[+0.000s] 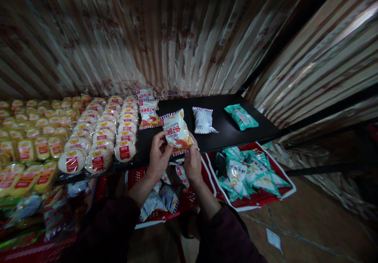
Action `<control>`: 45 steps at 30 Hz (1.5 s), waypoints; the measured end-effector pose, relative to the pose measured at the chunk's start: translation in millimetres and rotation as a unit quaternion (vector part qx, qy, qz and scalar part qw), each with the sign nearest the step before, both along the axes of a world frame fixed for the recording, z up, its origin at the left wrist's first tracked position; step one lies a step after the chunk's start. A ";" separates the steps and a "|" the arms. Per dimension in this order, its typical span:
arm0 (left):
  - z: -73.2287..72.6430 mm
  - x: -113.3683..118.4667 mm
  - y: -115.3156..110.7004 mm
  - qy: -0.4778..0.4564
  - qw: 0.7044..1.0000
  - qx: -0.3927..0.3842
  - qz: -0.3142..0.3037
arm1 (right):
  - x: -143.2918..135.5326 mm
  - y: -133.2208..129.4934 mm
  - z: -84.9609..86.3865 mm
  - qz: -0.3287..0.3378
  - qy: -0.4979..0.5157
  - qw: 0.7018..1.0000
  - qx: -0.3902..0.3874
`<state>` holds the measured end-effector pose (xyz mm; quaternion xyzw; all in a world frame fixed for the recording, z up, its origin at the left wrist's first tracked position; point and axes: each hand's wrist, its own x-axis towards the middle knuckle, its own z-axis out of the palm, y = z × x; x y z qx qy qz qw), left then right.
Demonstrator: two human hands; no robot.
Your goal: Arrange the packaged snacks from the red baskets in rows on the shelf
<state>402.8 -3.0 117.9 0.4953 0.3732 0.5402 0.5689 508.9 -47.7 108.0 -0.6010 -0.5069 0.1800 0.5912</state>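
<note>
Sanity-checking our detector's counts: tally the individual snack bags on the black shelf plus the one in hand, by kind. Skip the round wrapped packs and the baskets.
White bags, front up, on the shelf: 2
White bag, barcode side up: 1
Green bag: 1
Held bag, white: 1
Total: 5

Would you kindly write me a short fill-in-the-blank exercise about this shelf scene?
The left hand and right hand hold just ____ snack bag between them.
The packet at the right end of the shelf is ____ in colour.
The round crackers lie to the ____ of the snack bag.
The rightmost basket is ____ with a white rim.
one; green; left; red
</note>
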 end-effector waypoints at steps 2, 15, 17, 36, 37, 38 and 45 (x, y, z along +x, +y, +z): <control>-0.2 -0.7 -0.7 0.038 0.998 0.024 0.034 | -2.0 1.9 3.2 0.005 0.059 0.998 -0.002; -5.8 -17.8 16.4 0.225 0.947 0.127 0.192 | -4.5 36.3 -10.1 0.018 0.041 0.999 -0.025; -4.8 -19.3 18.9 0.234 0.943 0.131 0.196 | -5.6 39.5 -9.5 0.015 0.007 1.000 -0.025; -1.8 -27.8 36.3 0.403 0.890 0.099 0.188 | -11.1 69.0 -13.2 0.034 -0.176 0.983 -0.046; -2.1 -27.9 36.4 0.409 0.888 0.101 0.185 | -11.3 69.6 -13.3 0.037 -0.181 0.982 -0.047; -2.4 -27.9 36.4 0.414 0.886 0.103 0.182 | -11.3 70.2 -13.5 0.039 -0.184 0.981 -0.048; -4.4 -25.4 36.1 0.421 0.885 0.096 0.173 | -12.0 74.1 -15.5 0.033 -0.198 0.978 -0.059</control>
